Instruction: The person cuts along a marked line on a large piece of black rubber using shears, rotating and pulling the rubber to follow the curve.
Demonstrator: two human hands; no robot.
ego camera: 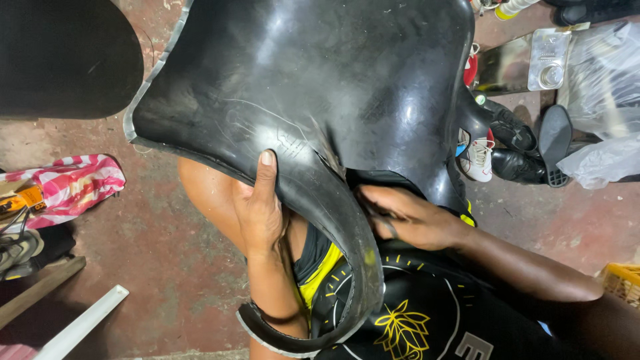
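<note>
Rubber sheet: top cropped | left hand grips edge | right hand fingertips hidden, grip unclear

Red-and-white striped bag on floor, left edge. Clear plastic bags heaped at right. Yellow crate corner, lower right.

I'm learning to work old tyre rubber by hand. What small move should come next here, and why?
Probably slide the right hand further along the inside of the black rubber sheet. The left hand already pins the curled edge with its thumb, while the right hand's fingers sit tucked under the fold, so its grip looks shallow.
</note>
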